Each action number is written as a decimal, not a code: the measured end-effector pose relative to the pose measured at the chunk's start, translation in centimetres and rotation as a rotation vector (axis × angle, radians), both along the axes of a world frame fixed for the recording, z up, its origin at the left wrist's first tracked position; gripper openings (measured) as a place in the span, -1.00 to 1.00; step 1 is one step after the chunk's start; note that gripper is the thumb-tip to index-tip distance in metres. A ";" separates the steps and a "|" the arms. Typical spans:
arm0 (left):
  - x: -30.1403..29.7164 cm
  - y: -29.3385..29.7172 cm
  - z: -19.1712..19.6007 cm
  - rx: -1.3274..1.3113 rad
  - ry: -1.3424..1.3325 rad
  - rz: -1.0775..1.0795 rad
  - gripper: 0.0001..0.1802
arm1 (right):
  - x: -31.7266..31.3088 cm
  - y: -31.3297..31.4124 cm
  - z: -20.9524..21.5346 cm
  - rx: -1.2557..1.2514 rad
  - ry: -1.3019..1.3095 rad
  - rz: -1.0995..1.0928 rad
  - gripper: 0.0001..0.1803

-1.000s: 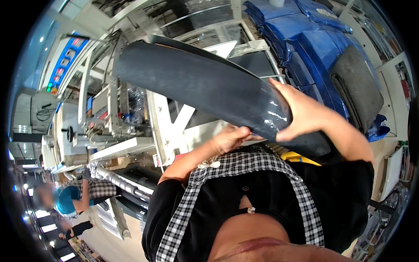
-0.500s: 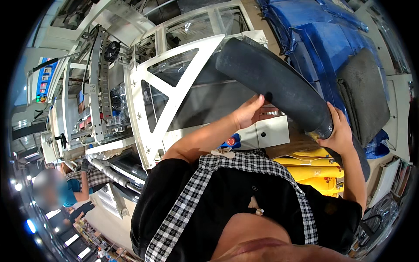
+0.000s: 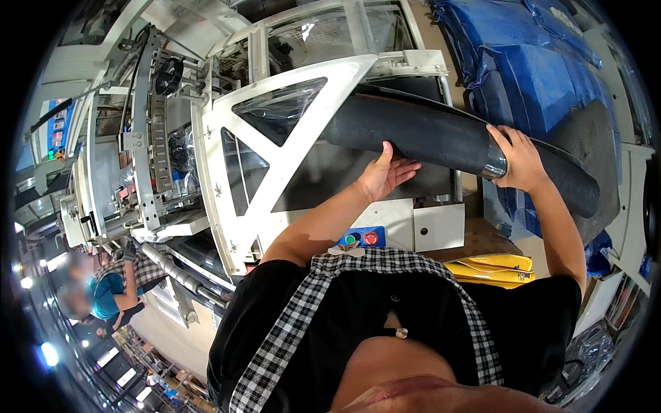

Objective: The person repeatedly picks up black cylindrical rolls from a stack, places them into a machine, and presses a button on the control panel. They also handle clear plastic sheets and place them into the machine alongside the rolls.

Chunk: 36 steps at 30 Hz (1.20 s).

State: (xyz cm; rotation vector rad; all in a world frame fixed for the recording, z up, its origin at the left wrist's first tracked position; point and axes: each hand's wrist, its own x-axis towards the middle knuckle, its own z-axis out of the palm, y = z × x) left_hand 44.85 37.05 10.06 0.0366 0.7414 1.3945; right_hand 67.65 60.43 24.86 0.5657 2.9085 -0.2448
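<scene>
A long dark roll of matting (image 3: 413, 131) lies across the grey bed (image 3: 372, 175) of the machine, its left end behind the white slanted frame (image 3: 275, 148). A shiny band (image 3: 494, 157) wraps it near the right. My right hand (image 3: 521, 160) is closed round the roll by that band, fingers over its top. Along the roll's near edge, my left hand (image 3: 385, 172) stands open, thumb up and fingers apart. Whether its thumb touches the roll I cannot tell. Past my right hand, dark material (image 3: 568, 182) curves on to the right.
A blue control box (image 3: 363, 237) with green and red buttons sits before me, beside a white panel (image 3: 441, 227). Yellow packs (image 3: 492, 268) lie at the near right. Blue wrapped bundles (image 3: 530, 82) stand at far right. Another person (image 3: 113, 292) works at far left.
The roll has swung to lie more level, its left end moving in behind the white frame. My right hand has risen with it, and my left hand has shifted left with its fingers spread.
</scene>
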 end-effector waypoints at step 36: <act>-33.7 -34.2 0.9 -0.445 -0.030 0.800 -0.78 | 0.3 1.3 -9.7 -0.518 0.365 -0.700 -0.05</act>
